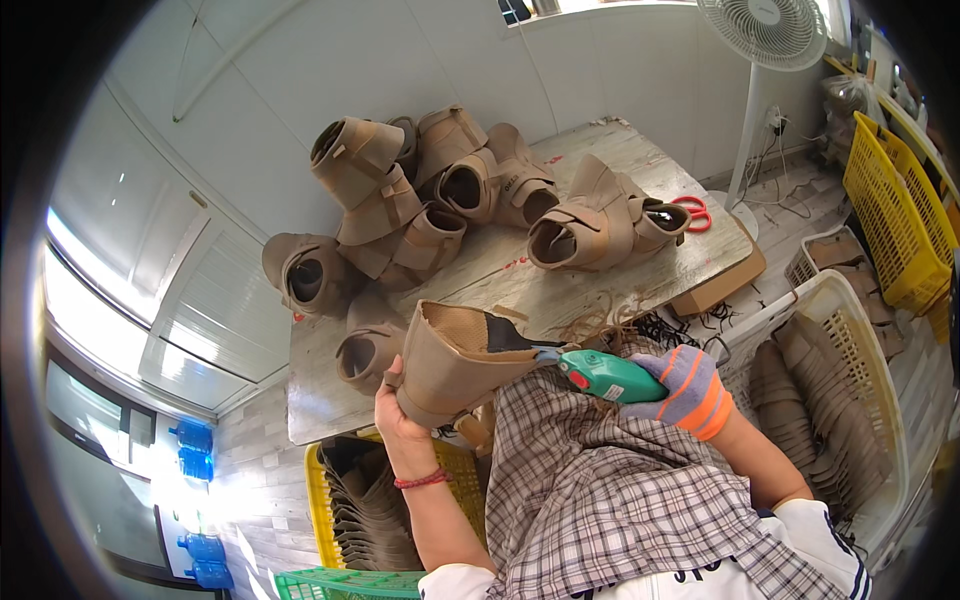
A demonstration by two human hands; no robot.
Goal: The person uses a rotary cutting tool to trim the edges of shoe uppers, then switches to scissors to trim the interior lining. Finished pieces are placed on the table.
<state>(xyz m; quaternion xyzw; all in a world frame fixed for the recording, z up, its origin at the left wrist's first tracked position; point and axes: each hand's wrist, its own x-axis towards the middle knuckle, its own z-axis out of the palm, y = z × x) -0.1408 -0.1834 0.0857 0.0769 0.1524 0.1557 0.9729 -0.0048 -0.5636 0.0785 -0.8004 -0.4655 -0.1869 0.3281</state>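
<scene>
My bare left hand (398,408), with a red bracelet at the wrist, grips a tan boot upper (450,375) from its left side. The upper is held up over my lap, its opening facing up and showing a woven lining and a dark patch. My right hand (682,388), in a grey and orange glove, is wrapped round green electric scissors (608,376) with a red button. Their tip meets the right edge of the upper near the dark patch; the exact contact is too small to make out. A plaid apron (600,470) covers my lap.
Several tan uppers (400,225) are heaped on the worn table (480,275). Red-handled scissors (695,213) lie at its right edge, near dark and tan trimmings (610,318). Stacked uppers fill a white basket (895,430) at right and a yellow crate (325,500) at lower left. A fan (765,30) stands behind.
</scene>
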